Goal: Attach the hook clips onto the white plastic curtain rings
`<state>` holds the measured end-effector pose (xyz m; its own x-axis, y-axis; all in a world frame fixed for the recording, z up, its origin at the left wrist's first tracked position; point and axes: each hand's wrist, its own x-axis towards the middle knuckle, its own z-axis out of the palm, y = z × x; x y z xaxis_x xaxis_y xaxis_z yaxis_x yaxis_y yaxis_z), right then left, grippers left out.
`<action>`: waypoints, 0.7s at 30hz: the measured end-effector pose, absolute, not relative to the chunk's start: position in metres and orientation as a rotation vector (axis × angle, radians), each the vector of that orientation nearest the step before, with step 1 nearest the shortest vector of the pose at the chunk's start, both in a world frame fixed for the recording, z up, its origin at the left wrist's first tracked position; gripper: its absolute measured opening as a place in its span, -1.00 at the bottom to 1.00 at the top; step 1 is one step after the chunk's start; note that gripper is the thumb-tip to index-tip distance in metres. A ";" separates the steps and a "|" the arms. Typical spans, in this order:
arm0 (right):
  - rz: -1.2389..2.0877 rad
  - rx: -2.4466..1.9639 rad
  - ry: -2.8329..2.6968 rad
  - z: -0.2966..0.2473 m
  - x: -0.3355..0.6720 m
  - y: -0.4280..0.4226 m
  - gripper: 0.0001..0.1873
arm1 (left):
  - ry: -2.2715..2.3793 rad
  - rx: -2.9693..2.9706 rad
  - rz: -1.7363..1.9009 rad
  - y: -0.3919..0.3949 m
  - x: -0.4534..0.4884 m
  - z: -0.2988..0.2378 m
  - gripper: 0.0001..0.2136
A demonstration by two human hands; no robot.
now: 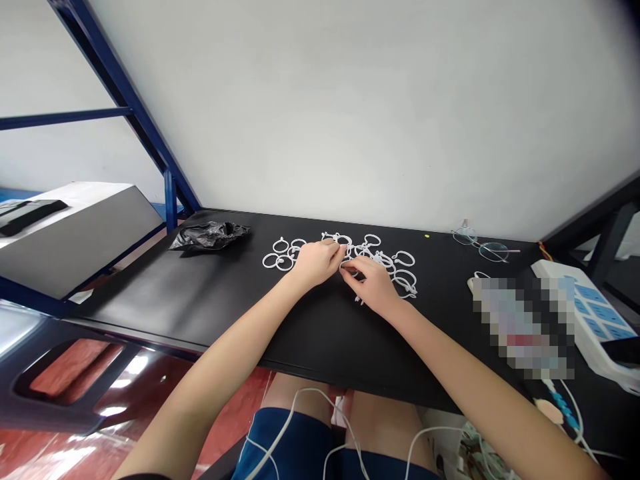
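White plastic rings with small eyelets, which look like curtain rings, lie on the black table in the head view. A small group of rings (271, 261) is to the left of my hands, and a denser pile of rings (404, 259) lies behind and to the right. My left hand (319, 261) is closed, its fingers curled down near the pile; what they hold is hidden. Close beside it, my right hand (373, 283) pinches a white ring between thumb and forefinger, only partly visible. The two hands' fingertips nearly meet.
A crumpled black plastic bag (207, 236) lies at the back left of the table (210, 300). Eyeglasses (493, 251), a blurred-out phone-like object (520, 327) and a white power strip (590, 313) are on the right. White cables (295, 407) hang across my lap.
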<state>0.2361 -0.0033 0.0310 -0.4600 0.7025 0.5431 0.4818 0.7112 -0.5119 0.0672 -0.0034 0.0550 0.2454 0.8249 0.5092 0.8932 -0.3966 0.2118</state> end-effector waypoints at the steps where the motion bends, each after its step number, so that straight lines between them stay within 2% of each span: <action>1: 0.370 -0.900 -2.158 0.030 0.236 -0.002 -0.94 | -1.692 -2.362 -0.828 -0.002 0.066 0.055 -0.56; 6: 0.403 -0.879 -2.206 0.027 0.238 0.001 -0.96 | -1.859 -2.293 -0.742 0.001 0.061 0.056 -0.60; 13: 0.428 -0.874 -2.219 0.029 0.238 0.001 -0.90 | -1.987 -2.257 -0.635 0.003 0.057 0.059 -0.55; 21: 0.451 -0.793 -2.253 0.028 0.238 0.002 -0.73 | -2.023 -2.272 -0.540 0.005 0.054 0.054 -0.58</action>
